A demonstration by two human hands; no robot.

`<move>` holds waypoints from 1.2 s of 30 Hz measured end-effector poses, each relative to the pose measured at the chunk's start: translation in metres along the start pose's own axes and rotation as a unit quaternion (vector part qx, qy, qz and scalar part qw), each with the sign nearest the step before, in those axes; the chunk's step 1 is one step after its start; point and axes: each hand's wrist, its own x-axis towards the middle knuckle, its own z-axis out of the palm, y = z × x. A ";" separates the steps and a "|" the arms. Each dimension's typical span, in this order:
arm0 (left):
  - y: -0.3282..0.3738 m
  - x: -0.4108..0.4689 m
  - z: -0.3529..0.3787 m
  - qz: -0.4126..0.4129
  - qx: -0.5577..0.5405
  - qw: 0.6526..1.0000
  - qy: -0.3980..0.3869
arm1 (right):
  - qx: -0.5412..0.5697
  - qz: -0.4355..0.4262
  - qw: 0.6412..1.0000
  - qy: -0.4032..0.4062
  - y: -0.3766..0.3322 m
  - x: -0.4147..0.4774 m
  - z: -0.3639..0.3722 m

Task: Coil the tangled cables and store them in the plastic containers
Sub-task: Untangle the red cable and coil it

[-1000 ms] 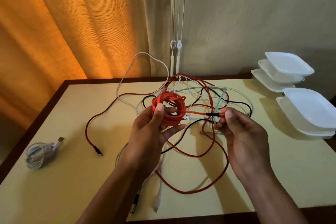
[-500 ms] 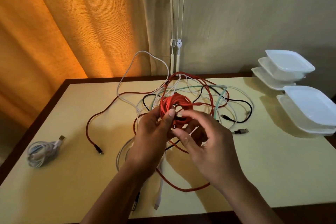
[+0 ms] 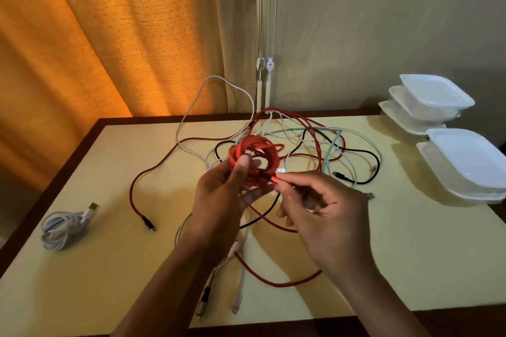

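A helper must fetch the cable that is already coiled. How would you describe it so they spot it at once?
Find the cream table in front of the orange curtain. Near its left edge, apart from the tangle in the middle, lies the white coiled cable. Unlike the red coil in the left hand, it is a pale bundle lying alone, a USB plug sticking out.

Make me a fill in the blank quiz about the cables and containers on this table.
The left hand grips a coil of ___ cable while the right hand pinches its loose end.
The bundle lying apart, already coiled, is ___.
The plastic containers stand at the table's ___ edge.
Missing words: red; white; right.
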 end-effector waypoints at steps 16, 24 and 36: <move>0.001 0.007 -0.012 0.042 0.113 0.993 -0.010 | -0.070 0.161 0.958 -0.226 0.013 0.001 -0.022; -0.003 0.000 -0.005 0.068 0.141 0.987 -0.045 | -0.142 0.087 0.978 -0.129 -0.002 -0.002 0.007; 0.021 0.003 -0.023 -0.030 -0.101 0.994 0.038 | -0.019 0.070 0.988 -0.137 -0.003 -0.001 -0.006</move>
